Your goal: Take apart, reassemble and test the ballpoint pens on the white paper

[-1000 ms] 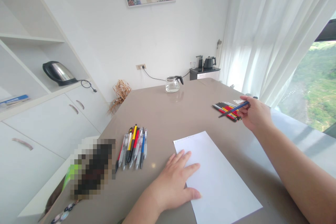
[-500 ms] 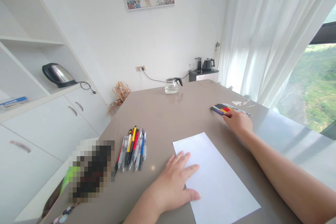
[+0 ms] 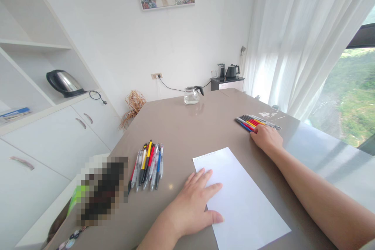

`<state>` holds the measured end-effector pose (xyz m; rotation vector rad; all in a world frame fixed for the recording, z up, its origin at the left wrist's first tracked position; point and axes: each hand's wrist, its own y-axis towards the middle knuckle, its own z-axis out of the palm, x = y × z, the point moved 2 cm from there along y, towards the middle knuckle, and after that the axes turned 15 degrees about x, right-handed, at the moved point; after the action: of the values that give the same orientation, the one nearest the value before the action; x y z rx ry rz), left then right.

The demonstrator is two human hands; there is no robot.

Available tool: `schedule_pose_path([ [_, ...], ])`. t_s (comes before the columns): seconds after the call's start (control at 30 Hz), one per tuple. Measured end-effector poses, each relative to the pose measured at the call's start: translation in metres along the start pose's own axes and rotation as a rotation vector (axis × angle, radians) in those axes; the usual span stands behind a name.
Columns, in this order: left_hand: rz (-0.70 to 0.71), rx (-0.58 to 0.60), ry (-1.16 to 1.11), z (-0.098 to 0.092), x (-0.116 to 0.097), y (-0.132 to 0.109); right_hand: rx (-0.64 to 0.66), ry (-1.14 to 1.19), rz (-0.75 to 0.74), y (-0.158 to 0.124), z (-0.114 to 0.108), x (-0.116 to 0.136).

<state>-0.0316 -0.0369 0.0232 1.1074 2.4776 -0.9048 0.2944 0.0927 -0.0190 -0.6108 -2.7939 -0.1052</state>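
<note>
No text can be read; the small dark marks point(image 3: 205, 156) along the far edge of the white rectangular paper sheet point(image 3: 244, 199) are illegible.

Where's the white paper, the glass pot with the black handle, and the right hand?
White paper point(image 3: 244, 201): head view, middle of the sheet.
Glass pot point(image 3: 191, 97): head view, its clear body.
Right hand point(image 3: 267, 137): head view, back of the hand.
</note>
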Motion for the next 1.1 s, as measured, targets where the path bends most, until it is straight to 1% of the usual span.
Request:
schedule_pose_path([
  [0.1, 0.008, -0.009, -0.007, 0.001, 0.000, 0.000, -0.037, -0.021, -0.014, -0.010, -0.010, 0.011],
  [0.17, 0.008, -0.009, -0.012, 0.001, 0.001, 0.000, -0.055, -0.021, -0.112, -0.024, -0.017, 0.025],
  [0.2, 0.005, -0.009, -0.014, 0.001, 0.001, 0.000, -0.025, -0.015, -0.205, -0.033, -0.019, 0.034],
  [0.27, -0.001, -0.014, -0.018, 0.001, 0.002, 0.000, 0.140, 0.005, -0.473, -0.054, -0.017, 0.054],
  [0.33, -0.006, -0.022, -0.021, 0.002, 0.003, 0.000, 0.369, -0.004, -0.737, -0.076, -0.011, 0.072],
  [0.37, -0.006, -0.026, -0.023, 0.002, 0.003, 0.000, 0.447, -0.028, -0.818, -0.085, -0.007, 0.079],
  [0.4, -0.004, -0.031, -0.024, 0.003, 0.003, 0.000, 0.498, -0.059, -0.873, -0.092, -0.004, 0.083],
  [0.43, 0.000, -0.037, -0.023, 0.003, 0.003, 0.000, 0.524, -0.092, -0.903, -0.097, -0.002, 0.087],
  [0.53, 0.021, -0.089, 0.000, 0.002, 0.000, 0.000, 0.524, -0.155, -0.917, -0.101, 0.001, 0.090],
  [0.6, -0.009, -0.198, 0.053, -0.003, 0.001, 0.000, 0.529, -0.167, -0.916, -0.100, 0.000, 0.090],
  [0.63, -0.060, -0.279, 0.094, -0.007, 0.004, -0.001, 0.529, -0.171, -0.917, -0.100, 0.000, 0.090],
  [0.67, -0.142, -0.377, 0.141, -0.013, 0.009, -0.003, 0.529, -0.175, -0.916, -0.099, -0.001, 0.091],
  [0.7, -0.266, -0.478, 0.188, -0.018, 0.016, -0.006, 0.529, -0.179, -0.915, -0.099, -0.001, 0.091],
  [0.77, -0.563, -0.662, 0.260, -0.029, 0.035, -0.015, 0.530, -0.183, -0.909, -0.100, -0.002, 0.091],
  [0.8, -0.685, -0.728, 0.291, -0.033, 0.045, -0.020, 0.532, -0.185, -0.905, -0.101, -0.002, 0.092],
  [0.83, -0.786, -0.768, 0.310, -0.036, 0.054, -0.025, 0.531, -0.185, -0.901, -0.101, -0.002, 0.092],
  [0.87, -0.872, -0.786, 0.316, -0.038, 0.062, -0.028, 0.528, -0.184, -0.898, -0.102, -0.002, 0.092],
  [0.93, -0.962, -0.744, 0.308, -0.038, 0.076, -0.032, 0.526, -0.185, -0.892, -0.103, -0.002, 0.092],
  [1.0, -1.007, -0.696, 0.290, -0.037, 0.083, -0.033, 0.525, -0.187, -0.888, -0.103, -0.003, 0.092],
  [1.1, -1.048, -0.655, 0.255, -0.035, 0.088, -0.032, 0.524, -0.183, -0.888, -0.102, -0.002, 0.091],
])
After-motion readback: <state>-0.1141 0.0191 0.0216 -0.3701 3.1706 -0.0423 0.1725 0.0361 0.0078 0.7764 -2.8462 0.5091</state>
